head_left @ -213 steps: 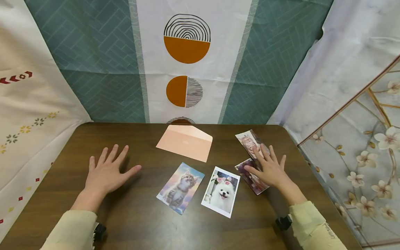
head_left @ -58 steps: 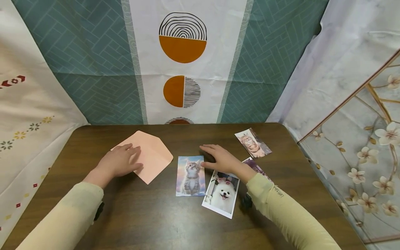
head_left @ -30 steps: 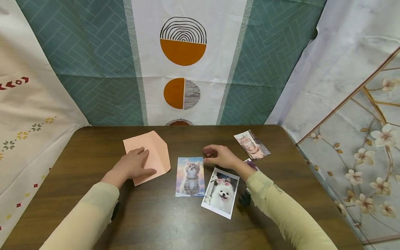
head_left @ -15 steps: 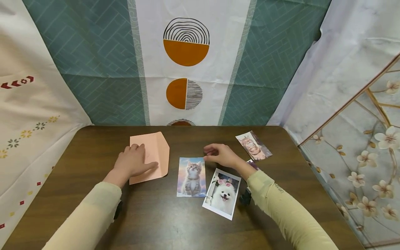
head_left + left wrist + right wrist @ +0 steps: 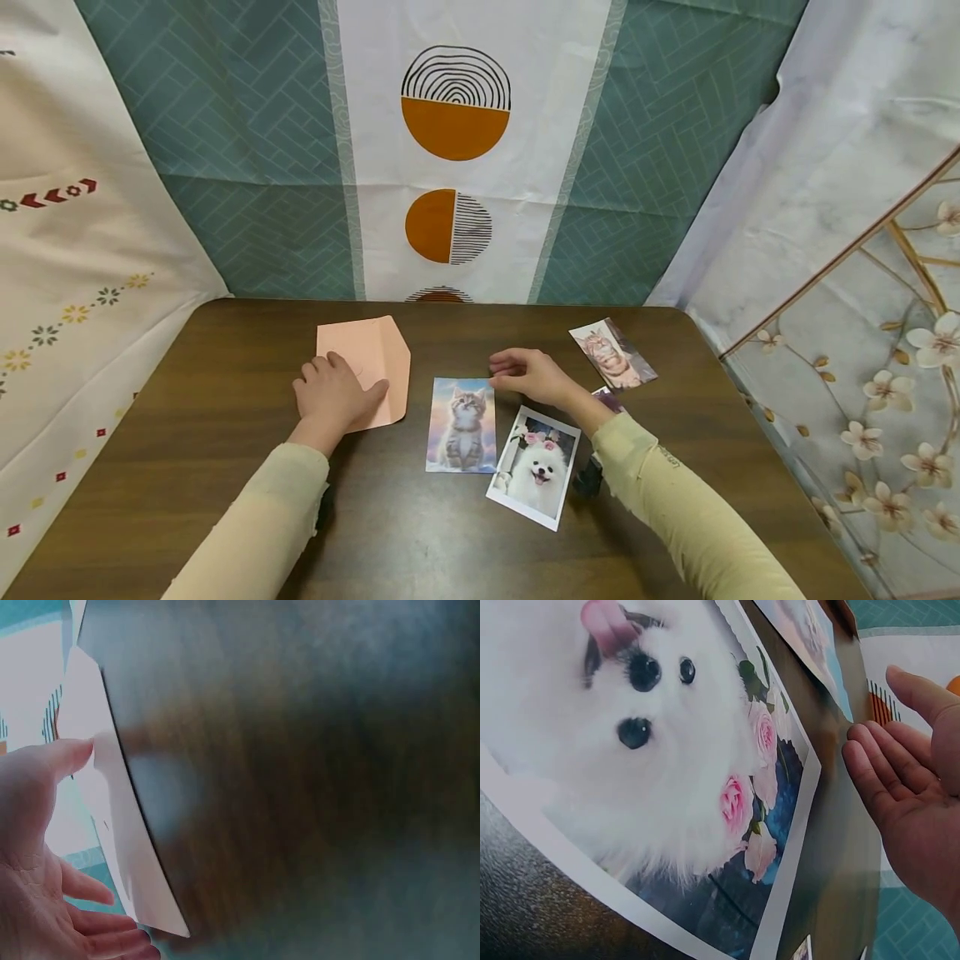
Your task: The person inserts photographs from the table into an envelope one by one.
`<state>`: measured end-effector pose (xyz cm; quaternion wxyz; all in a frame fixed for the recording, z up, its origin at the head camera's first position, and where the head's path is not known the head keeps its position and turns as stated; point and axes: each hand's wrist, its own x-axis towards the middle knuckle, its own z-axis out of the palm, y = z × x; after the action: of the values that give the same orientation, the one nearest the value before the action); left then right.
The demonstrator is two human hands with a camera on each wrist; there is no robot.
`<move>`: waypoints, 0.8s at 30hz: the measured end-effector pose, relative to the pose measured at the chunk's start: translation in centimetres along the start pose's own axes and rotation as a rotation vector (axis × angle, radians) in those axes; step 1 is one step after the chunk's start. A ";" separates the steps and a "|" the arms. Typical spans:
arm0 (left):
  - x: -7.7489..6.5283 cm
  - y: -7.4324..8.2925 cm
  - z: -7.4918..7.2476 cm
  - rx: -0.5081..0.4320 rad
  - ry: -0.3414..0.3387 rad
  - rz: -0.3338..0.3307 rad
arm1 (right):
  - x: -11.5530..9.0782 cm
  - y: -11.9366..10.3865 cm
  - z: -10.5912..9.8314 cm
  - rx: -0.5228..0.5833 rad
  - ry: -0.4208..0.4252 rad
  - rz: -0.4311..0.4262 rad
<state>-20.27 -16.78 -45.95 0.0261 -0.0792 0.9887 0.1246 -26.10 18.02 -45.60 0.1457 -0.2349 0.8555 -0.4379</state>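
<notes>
In the head view my left hand (image 5: 333,396) rests on the lower left part of a peach envelope (image 5: 393,367), its pointed flap facing right. The left wrist view shows the thumb lying on the envelope (image 5: 139,840) and the other fingers at its edge. My right hand (image 5: 536,375) hovers with loosely bent fingers at the top right corner of an upright kitten card (image 5: 457,433). From the right wrist, the palm of this hand (image 5: 922,780) looks empty, fingertips by that card's corner (image 5: 810,637). Below it, a tilted white-bordered dog photo (image 5: 536,471) lies flat.
An orange cat card (image 5: 603,350) lies at the back right of the brown wooden table (image 5: 420,542). A purple card (image 5: 609,398) is mostly hidden under the right forearm. Patterned cloths (image 5: 622,158) hang along the back and sides.
The envelope has gone from the back middle to the left and turned, flap now rightward. The kitten card now stands straight. Lately the left hand shifted slightly right; the right hand stayed.
</notes>
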 end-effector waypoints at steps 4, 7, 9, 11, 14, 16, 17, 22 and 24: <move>0.0 0.0 0.3 -0.015 -0.003 -0.016 | 0.1 0.1 0.1 0.000 -0.004 -0.003; 0.0 -0.1 0.3 -0.025 -0.011 -0.017 | 0.1 0.3 0.1 -0.006 -0.002 -0.004; 0.0 -0.2 0.3 -0.025 -0.018 -0.016 | 0.2 0.4 0.1 -0.010 -0.001 -0.002; 0.0 -0.2 0.3 -0.023 -0.022 -0.014 | 0.1 0.5 0.0 -0.011 0.001 0.001; 0.0 -0.3 0.3 -0.021 -0.022 -0.008 | 0.0 0.5 -0.1 -0.008 0.006 0.004; 0.0 -0.3 0.2 -0.025 -0.017 -0.003 | 0.0 0.5 -0.1 -0.005 0.007 0.005; 0.1 -0.3 0.2 -0.028 -0.016 -0.002 | -0.1 0.4 -0.1 0.000 0.006 0.007; 0.1 -0.4 0.2 -0.063 -0.014 -0.005 | -0.1 0.4 -0.1 0.012 0.000 0.013; 0.0 -0.4 0.1 -0.084 -0.019 -0.014 | -0.1 0.4 -0.1 0.010 -0.002 0.014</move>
<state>-20.23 -17.10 -46.09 0.0327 -0.0863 0.9817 0.1666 -26.14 18.35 -45.89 0.1505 -0.2287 0.8548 -0.4410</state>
